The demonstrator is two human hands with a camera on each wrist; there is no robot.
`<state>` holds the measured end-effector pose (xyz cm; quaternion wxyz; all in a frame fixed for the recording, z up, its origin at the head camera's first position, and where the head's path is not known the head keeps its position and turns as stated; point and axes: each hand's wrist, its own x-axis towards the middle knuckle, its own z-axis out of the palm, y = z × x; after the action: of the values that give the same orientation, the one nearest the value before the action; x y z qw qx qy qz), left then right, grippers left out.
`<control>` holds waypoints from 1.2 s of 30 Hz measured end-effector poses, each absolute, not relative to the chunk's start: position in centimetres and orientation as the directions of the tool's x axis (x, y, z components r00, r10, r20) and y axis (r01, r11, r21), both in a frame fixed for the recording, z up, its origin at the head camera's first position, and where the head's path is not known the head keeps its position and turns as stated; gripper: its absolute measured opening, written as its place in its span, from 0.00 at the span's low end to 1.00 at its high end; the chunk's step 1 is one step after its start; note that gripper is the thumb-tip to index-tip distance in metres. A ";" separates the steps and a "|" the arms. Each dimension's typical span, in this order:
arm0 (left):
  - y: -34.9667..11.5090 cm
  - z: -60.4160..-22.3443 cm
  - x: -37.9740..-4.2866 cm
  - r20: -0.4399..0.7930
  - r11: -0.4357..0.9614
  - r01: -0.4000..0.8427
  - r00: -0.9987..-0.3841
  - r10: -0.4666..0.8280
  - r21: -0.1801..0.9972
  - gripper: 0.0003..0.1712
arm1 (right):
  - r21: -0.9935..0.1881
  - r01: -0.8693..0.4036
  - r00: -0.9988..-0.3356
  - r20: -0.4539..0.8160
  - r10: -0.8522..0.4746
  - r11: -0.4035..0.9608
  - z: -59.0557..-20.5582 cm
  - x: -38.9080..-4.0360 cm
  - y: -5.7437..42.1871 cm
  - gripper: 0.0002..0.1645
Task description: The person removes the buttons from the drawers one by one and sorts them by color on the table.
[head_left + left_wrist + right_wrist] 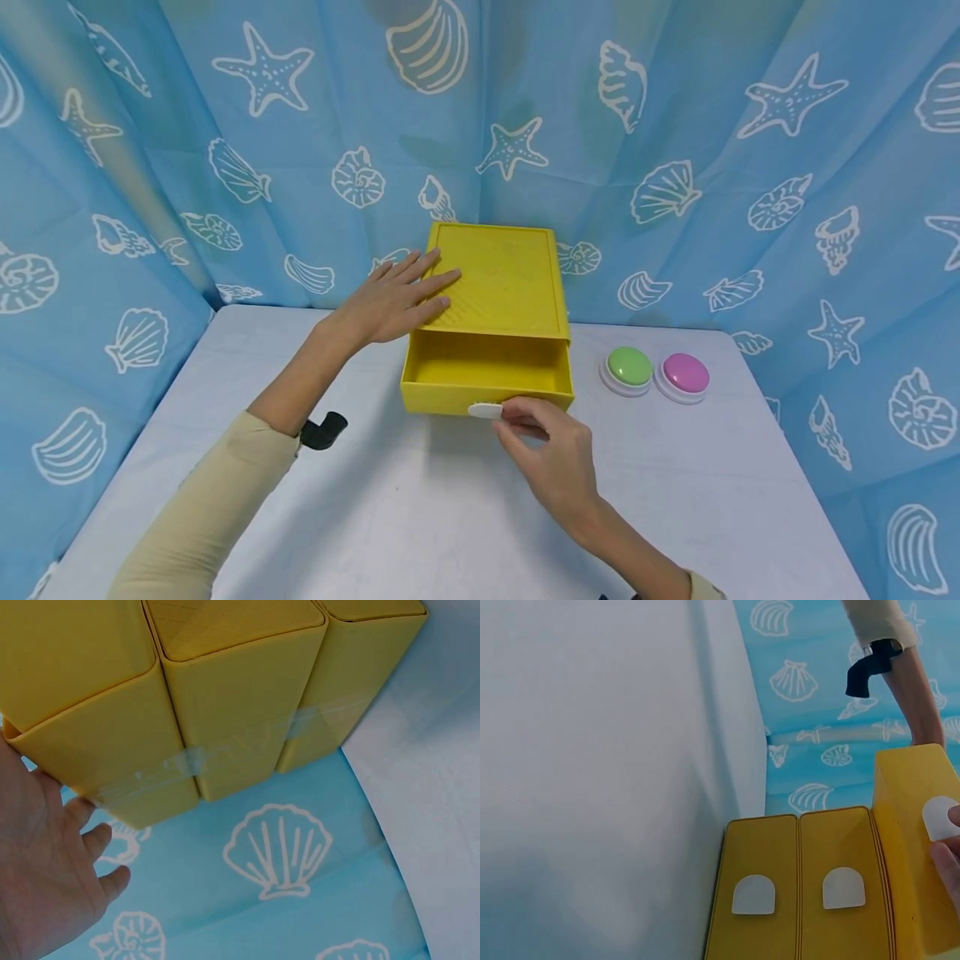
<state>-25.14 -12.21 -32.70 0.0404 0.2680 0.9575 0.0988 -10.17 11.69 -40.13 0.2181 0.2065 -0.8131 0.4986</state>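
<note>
A yellow drawer cabinet (498, 275) stands at the back of the white table, its top drawer (438, 400) pulled partway out toward me. Only bare yellow floor and walls show in the visible part of that drawer. My left hand (390, 302) rests on the cabinet's top left edge, fingers spread and fairly straight. At the drawer's front, my right hand (555, 462) pinches the white rounded handle (485, 411) between thumb and fingers. The right wrist view shows two lower drawers (761, 847), both closed, each with a white handle (844, 888).
A green push button (630, 366) and a pink push button (686, 372), both on white bases, sit right of the cabinet. Behind the white table (420, 517) hangs a blue curtain (555, 92) with white shells and starfish. Clear tape (240, 746) crosses the cabinet's side.
</note>
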 end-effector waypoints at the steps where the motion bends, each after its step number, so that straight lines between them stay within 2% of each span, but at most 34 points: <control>1: -12.2 -32.7 -25.1 -0.026 0.837 0.503 -0.854 0.520 0.213 0.34 | -0.720 -0.556 -0.817 0.565 -0.115 0.415 -40.2 -10.3 11.6 0.10; 16: -12.4 -32.8 -25.2 -0.023 0.827 0.514 -0.846 0.532 0.227 0.35 | -0.686 -0.574 -0.789 0.609 -0.078 0.447 -40.4 -12.3 11.1 0.10; 36: -12.3 -32.9 -25.2 -0.011 0.829 0.513 -0.849 0.528 0.222 0.34 | -0.697 -0.536 -0.796 0.605 -0.010 0.476 -40.7 -15.3 10.6 0.10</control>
<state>-25.20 -12.26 -32.87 0.0358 0.2724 0.9557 0.1058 -15.33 10.60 -40.69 0.2718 0.1675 -0.8149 0.4837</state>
